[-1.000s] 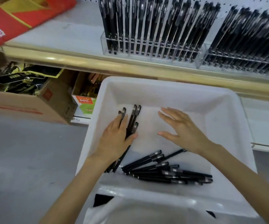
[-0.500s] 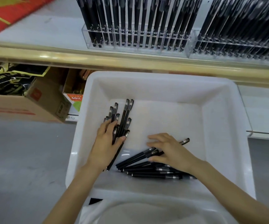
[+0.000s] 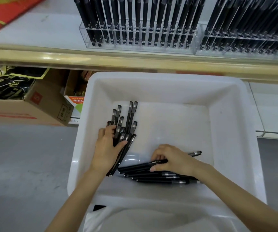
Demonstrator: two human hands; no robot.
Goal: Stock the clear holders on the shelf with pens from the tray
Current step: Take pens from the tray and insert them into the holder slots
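On the white shelf stand a clear holder and a second clear holder just beside it, both packed with black pens; a red pack lies at left

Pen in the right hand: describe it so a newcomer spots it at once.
Find the white tray below the gold shelf edge; at its near side a pile of black pens lies crosswise, apart from the fanned bundle that the left hand grips. The right hand pinches the pile's top pen. It alone shows white print on its barrel.
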